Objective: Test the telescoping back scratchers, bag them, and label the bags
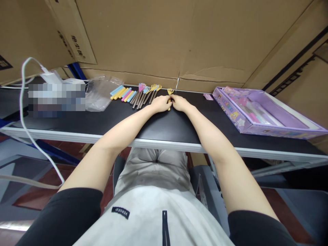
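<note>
Both hands meet over the black tabletop around a small yellow back scratcher (170, 91), whose clawed head points away from me. My left hand (161, 104) has its fingers closed on the scratcher from the left. From the other side, my right hand (180, 103) curls its fingers against it; the shaft is mostly hidden between them. A yellow end shows below the fingers. To the left lie several metal rods with claw heads (146, 90) in pink, blue and yellow. Beside those is a row of coloured handles (123, 93) in blue, yellow and pink.
Clear plastic bags (98, 95) lie at the left, next to a blurred-out item (56, 99) with a white cable (23, 102). A purple box (239, 118) with packaged contents stands at the right, near a small pink packet (208, 97). Cardboard (164, 41) walls the back.
</note>
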A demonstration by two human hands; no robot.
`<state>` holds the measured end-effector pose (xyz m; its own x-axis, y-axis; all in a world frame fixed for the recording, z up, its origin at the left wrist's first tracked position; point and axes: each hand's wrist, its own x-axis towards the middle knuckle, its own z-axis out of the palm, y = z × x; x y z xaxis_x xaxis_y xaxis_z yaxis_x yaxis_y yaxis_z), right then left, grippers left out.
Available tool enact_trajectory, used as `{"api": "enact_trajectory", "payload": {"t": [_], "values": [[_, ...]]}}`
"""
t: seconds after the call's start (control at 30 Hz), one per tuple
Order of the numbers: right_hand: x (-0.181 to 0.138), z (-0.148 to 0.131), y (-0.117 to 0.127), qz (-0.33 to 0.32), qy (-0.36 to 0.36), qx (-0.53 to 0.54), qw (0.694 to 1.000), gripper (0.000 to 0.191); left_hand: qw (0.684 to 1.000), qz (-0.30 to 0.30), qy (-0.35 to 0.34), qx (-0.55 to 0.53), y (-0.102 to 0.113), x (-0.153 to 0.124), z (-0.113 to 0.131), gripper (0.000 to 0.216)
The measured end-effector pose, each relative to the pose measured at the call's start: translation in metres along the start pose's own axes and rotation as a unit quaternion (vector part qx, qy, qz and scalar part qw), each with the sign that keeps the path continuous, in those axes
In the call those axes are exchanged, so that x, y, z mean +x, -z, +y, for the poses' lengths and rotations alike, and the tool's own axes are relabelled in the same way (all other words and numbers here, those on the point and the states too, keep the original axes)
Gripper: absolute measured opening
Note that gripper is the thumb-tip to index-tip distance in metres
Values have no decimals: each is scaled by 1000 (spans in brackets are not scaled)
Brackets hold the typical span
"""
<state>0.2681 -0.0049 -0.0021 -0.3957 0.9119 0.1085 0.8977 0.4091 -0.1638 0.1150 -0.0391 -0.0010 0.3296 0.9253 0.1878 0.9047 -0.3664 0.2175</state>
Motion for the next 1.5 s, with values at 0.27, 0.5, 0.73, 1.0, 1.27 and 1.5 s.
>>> {"api": "enact_trajectory", "payload": {"t": [0.27, 0.5, 0.73, 1.0, 1.27, 1.5], "values": [[5, 5, -6, -2, -35, 32, 999, 58, 994, 0, -91, 54, 1, 6, -17, 44], [10, 7, -9, -16, -60, 52, 997, 62, 993, -62, -81, 56, -3, 10, -24, 55], [7, 10, -4, -40, -79, 28, 996, 59, 992, -101, -66, 45, 3, 6, -23, 60], [10, 20, -6, -35, -48, 3, 998, 58, 993, -92, -66, 35, 0, 8, -26, 59], [11, 21, -7, -32, -40, -3, 999, 57, 992, -108, -54, 29, 6, 3, -19, 60], [8, 17, -4, -36, -47, 4, 998, 57, 992, -69, -94, 43, 4, 4, -25, 50]]}}
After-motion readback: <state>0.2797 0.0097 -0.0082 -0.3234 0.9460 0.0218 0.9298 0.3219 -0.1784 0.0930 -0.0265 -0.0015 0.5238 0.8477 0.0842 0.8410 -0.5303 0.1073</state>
